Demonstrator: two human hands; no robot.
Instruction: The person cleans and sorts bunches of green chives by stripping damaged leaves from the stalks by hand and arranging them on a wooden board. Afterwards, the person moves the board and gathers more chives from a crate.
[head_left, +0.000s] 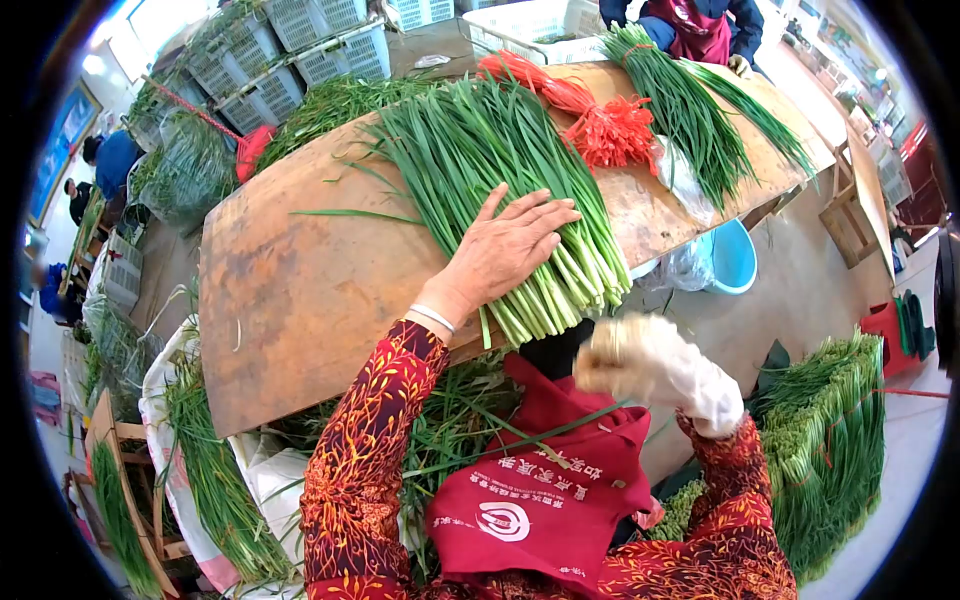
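My bare left hand point(505, 245) lies flat with fingers stretched over a wide pile of garlic chives point(470, 150) on the wooden table point(280, 300). The pale cut ends of the chives point(565, 290) point toward me at the table's near edge. My right hand point(635, 360), in a whitish glove, hangs just below those ends, apart from them. Motion smears its fingers, so whether it holds anything does not show. A bundle of red plastic strips point(590, 115) lies behind the pile.
Another chive bunch point(690, 125) lies farther right, before a person in a red apron point(690, 30). A light-blue bucket point(735, 258) stands below the table. Stacked chives point(825, 450) are at my right, a white sack point(170, 400) at my left. Grey crates point(345, 58) stand behind.
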